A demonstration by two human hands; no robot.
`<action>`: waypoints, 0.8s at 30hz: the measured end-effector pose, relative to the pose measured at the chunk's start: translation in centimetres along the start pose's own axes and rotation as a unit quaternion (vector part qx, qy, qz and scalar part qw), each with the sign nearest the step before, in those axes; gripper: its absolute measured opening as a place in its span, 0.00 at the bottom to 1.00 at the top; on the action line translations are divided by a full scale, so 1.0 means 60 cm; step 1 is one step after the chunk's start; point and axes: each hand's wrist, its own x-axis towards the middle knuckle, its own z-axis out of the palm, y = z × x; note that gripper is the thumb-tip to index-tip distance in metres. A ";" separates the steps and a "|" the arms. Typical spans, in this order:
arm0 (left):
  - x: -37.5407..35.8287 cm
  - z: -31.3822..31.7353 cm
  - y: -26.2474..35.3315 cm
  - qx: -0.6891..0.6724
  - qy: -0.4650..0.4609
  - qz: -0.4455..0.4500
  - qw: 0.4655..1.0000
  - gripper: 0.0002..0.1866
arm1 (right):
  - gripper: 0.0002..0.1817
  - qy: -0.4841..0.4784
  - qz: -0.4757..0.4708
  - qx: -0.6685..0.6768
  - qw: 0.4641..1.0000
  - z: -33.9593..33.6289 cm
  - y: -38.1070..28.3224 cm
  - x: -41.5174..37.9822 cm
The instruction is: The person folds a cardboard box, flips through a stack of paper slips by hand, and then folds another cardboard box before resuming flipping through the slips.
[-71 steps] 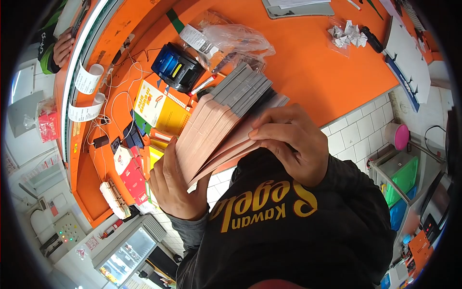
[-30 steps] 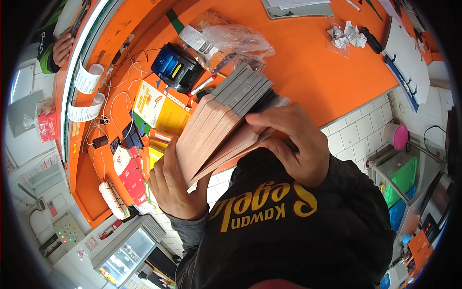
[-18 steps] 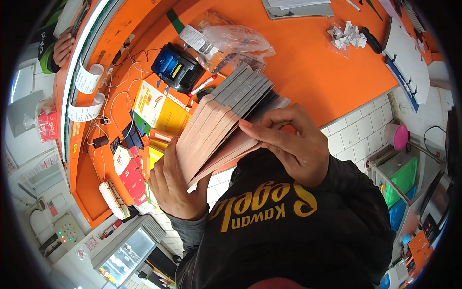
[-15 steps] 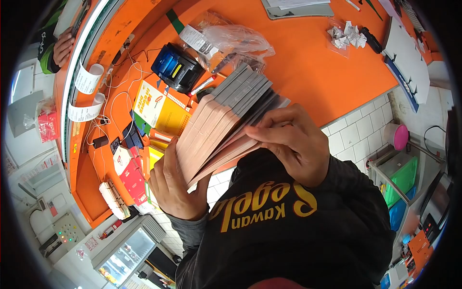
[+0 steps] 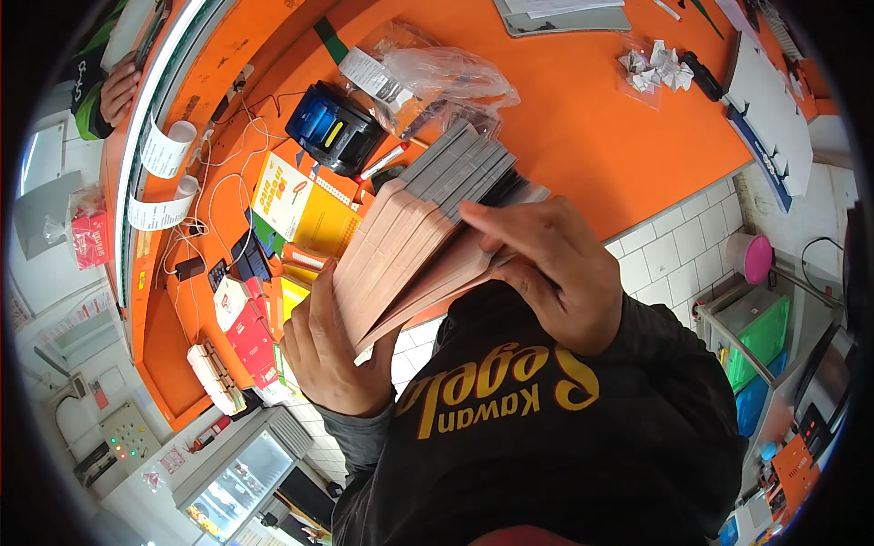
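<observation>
A thick stack of folded cards or papers (image 5: 391, 250), pinkish-brown at the lower part and grey at the upper end, is held above the orange counter. My left hand (image 5: 332, 350) wraps round its lower left end, fingers on the outer face. On the right side, my right hand (image 5: 555, 273) has its index finger near the edge of the stack and its thumb beneath, with the sheets there fanned apart from the thicker bundle. The tips of some right-hand fingers are hidden.
On the orange counter (image 5: 583, 118) lie a blue and black printer (image 5: 337, 127), clear plastic bags (image 5: 446, 77), a red and white marker (image 5: 382, 162), yellow booklets (image 5: 305, 209) and crumpled paper (image 5: 655, 68). Beyond the glass at upper left is another person's hand (image 5: 119, 91).
My right index finger has moved up and left toward the thicker bundle. More sheets lie in the separated part on the right. My left hand stays in place.
</observation>
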 end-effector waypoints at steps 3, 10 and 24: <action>0.000 0.000 0.000 0.009 0.000 0.000 1.000 0.52 | 0.28 -0.029 -0.055 -0.043 0.997 -0.006 0.008 -0.002; -0.001 -0.001 0.002 0.000 -0.003 -0.008 1.000 0.53 | 0.22 0.014 -0.031 0.059 0.998 0.003 0.013 -0.008; 0.002 0.005 -0.004 0.001 0.033 0.032 0.999 0.43 | 0.23 0.007 -0.005 -0.006 1.000 0.004 0.002 -0.005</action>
